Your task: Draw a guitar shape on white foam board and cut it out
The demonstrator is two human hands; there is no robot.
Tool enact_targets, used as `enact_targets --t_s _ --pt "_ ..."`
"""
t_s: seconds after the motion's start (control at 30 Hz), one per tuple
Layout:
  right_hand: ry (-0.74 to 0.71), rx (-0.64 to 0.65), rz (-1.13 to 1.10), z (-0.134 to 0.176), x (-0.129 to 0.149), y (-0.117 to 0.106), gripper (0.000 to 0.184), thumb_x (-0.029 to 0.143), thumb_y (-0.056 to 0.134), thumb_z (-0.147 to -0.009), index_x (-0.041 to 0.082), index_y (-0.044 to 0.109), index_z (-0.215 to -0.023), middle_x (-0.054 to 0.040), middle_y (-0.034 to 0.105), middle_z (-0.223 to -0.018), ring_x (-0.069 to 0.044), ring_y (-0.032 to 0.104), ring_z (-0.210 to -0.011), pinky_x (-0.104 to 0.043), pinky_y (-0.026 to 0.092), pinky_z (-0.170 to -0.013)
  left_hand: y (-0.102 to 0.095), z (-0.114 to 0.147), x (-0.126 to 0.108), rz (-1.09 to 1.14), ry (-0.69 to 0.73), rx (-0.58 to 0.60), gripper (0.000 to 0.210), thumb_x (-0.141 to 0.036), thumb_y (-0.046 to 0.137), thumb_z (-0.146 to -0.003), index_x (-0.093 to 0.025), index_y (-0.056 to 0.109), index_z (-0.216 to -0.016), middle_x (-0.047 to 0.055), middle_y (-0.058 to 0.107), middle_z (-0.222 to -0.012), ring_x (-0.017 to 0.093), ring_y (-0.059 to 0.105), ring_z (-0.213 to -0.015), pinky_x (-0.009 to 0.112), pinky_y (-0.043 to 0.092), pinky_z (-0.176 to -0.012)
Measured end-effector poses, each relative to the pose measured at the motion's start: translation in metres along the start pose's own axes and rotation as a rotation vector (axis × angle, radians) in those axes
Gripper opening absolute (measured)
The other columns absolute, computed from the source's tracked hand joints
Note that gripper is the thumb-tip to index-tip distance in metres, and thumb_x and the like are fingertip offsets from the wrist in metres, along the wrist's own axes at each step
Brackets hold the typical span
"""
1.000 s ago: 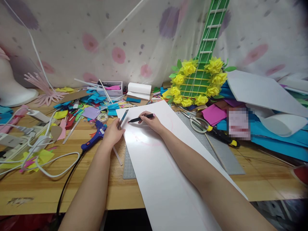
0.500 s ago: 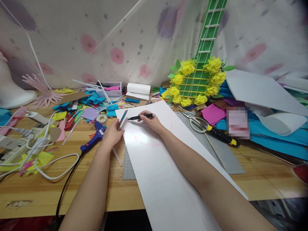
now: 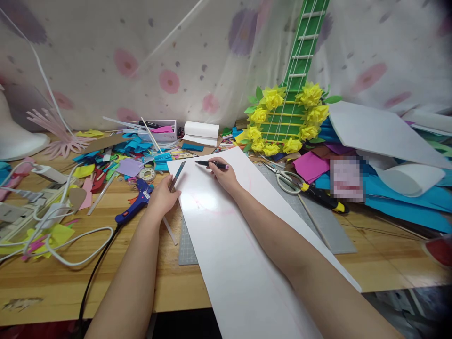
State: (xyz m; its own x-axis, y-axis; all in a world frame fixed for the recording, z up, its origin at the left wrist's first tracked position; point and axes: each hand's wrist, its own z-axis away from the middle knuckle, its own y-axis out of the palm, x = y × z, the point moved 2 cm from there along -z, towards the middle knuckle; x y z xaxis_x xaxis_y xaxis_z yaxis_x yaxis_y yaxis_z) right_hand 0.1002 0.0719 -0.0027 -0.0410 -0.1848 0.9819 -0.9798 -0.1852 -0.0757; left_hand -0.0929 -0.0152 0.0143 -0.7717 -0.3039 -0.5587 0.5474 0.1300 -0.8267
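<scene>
A large white sheet of board (image 3: 219,263) lies at a slant under both hands, with faint pink curved lines on it. At its left edge, my left hand (image 3: 164,195) is closed on a narrow dark ruler (image 3: 177,175) that slopes up to the right over the board. Between the fingers of my right hand (image 3: 223,174) is a black marker (image 3: 218,164) with a pink end. Its tip points left, near the top of the board; whether it touches the surface I cannot tell. Under the board shows a grey cutting mat (image 3: 188,247).
On the left lie a blue glue gun (image 3: 136,203), a tape roll (image 3: 147,173) and a power strip with cables (image 3: 49,202). Scissors (image 3: 287,181) and a yellow-black cutter (image 3: 326,199) lie right of the board. Behind stands a green guitar shape (image 3: 282,125) with yellow paper flowers.
My right hand has moved the marker up and to the right, away from the ruler. My left hand stays at the board's left edge. The view has shifted slightly.
</scene>
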Motion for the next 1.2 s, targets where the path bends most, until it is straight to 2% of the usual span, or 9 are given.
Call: enact_targets --t_s 0.13,0.23,0.3,0.43,0.5,0.77,1.0,1.07,1.2 --pt "-0.027 0.170 0.015 0.007 0.007 0.008 0.024 0.041 0.056 -0.076 0.022 0.061 -0.089 0.0001 0.066 -0.078 -0.011 0.055 -0.066 -0.025 0.043 -0.063 0.000 0.000 -0.001 0.007 -0.010 0.004 0.059 -0.020 0.063 -0.073 -0.018 0.045 -0.130 0.009 0.053 -0.133 0.023 0.050 -0.121 0.033 0.038 -0.099" --pt "-0.020 0.182 0.051 0.008 0.005 0.011 0.023 0.040 0.057 -0.076 0.022 0.062 -0.089 0.0003 0.066 -0.078 -0.012 0.056 -0.069 -0.024 0.043 -0.065 -0.001 0.001 -0.003 -0.005 -0.025 0.010 0.060 -0.020 0.063 -0.074 -0.017 0.045 -0.131 0.009 0.051 -0.135 0.023 0.049 -0.122 0.033 0.037 -0.100" --pt "-0.012 0.089 0.073 0.006 0.003 0.009 0.022 0.039 0.056 -0.076 0.022 0.062 -0.088 0.0007 0.065 -0.079 -0.012 0.056 -0.069 -0.024 0.044 -0.065 -0.002 0.001 -0.003 -0.010 -0.029 0.007 0.060 -0.020 0.063 -0.074 -0.017 0.045 -0.131 0.009 0.051 -0.135 0.024 0.049 -0.122 0.034 0.038 -0.100" --pt "0.046 -0.226 0.109 0.002 -0.001 -0.004 0.023 0.041 0.053 -0.077 0.024 0.059 -0.091 0.0023 0.062 -0.080 -0.010 0.053 -0.058 -0.024 0.044 -0.059 0.000 0.000 -0.002 0.004 -0.014 -0.004 0.060 -0.019 0.064 -0.073 -0.018 0.046 -0.130 0.009 0.053 -0.133 0.024 0.050 -0.121 0.035 0.038 -0.099" --pt "0.058 -0.272 0.109 0.002 -0.002 -0.007 0.023 0.042 0.052 -0.078 0.024 0.058 -0.090 0.0027 0.061 -0.079 -0.009 0.051 -0.054 -0.024 0.044 -0.057 0.000 0.000 0.000 0.009 -0.007 -0.008 0.060 -0.019 0.064 -0.073 -0.019 0.046 -0.130 0.009 0.054 -0.132 0.024 0.050 -0.121 0.035 0.038 -0.099" --pt "-0.039 0.050 0.115 0.007 -0.001 0.009 0.025 0.044 0.055 -0.077 0.024 0.061 -0.092 0.0020 0.062 -0.082 -0.010 0.051 -0.061 -0.022 0.044 -0.060 0.001 -0.002 0.001 0.005 -0.008 -0.004 0.060 -0.020 0.064 -0.073 -0.018 0.046 -0.130 0.010 0.055 -0.130 0.025 0.050 -0.120 0.035 0.038 -0.098" --pt "0.028 -0.296 0.095 0.003 -0.002 -0.010 0.026 0.045 0.051 -0.078 0.025 0.056 -0.094 0.0011 0.060 -0.083 -0.010 0.051 -0.058 -0.022 0.042 -0.054 0.000 -0.001 0.000 -0.001 -0.016 0.009 0.061 -0.019 0.063 -0.074 -0.016 0.044 -0.132 0.010 0.052 -0.134 0.024 0.048 -0.123 0.034 0.037 -0.101" --pt "0.018 -0.207 0.067 0.003 0.001 -0.010 0.026 0.045 0.052 -0.078 0.024 0.056 -0.092 0.0011 0.062 -0.081 -0.010 0.051 -0.057 -0.022 0.042 -0.054 0.000 -0.001 0.000 -0.003 -0.012 0.009 0.061 -0.019 0.063 -0.074 -0.016 0.044 -0.132 0.010 0.053 -0.133 0.024 0.048 -0.123 0.034 0.037 -0.100" --pt "-0.012 0.180 0.014 0.009 0.010 0.003 0.023 0.042 0.056 -0.077 0.020 0.059 -0.085 0.0002 0.064 -0.074 -0.011 0.053 -0.060 -0.024 0.043 -0.060 0.001 -0.001 0.001 0.003 -0.013 0.004 0.060 -0.020 0.064 -0.073 -0.018 0.045 -0.131 0.010 0.055 -0.130 0.024 0.051 -0.120 0.035 0.039 -0.099"
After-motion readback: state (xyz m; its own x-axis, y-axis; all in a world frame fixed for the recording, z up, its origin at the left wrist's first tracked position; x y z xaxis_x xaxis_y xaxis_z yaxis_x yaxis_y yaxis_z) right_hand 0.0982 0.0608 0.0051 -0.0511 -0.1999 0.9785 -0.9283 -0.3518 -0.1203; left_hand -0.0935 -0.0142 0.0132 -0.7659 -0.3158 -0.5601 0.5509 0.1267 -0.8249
